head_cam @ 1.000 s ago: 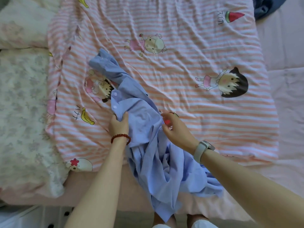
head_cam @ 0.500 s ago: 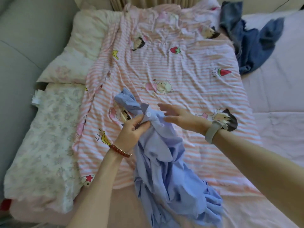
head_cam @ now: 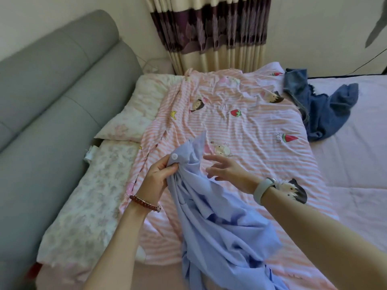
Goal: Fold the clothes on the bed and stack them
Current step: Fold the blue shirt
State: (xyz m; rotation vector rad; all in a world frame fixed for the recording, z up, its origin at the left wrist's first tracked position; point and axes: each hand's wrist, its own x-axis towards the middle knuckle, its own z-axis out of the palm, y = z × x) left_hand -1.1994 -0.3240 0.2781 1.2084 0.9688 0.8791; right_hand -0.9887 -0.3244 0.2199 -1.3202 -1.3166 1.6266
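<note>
Shirt bunched in one pinch, other hand free

The left hand (head_cam: 156,176) pinches the blue shirt (head_cam: 211,216) near a button; right hand (head_cam: 227,171) fingers (head_cam: 211,159) are spread, holding nothing. Below the pinch the shirt trails off the bed (head_cam: 345,164) edge and may slide down; beyond the fingers the striped blanket (head_cam: 240,130) offers room, jeans (head_cam: 322,109) well apart.

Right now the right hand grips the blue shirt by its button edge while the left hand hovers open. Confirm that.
Wrong hands. In the head view the left hand grips the blue shirt by its button edge, while the right hand hovers open.
</note>
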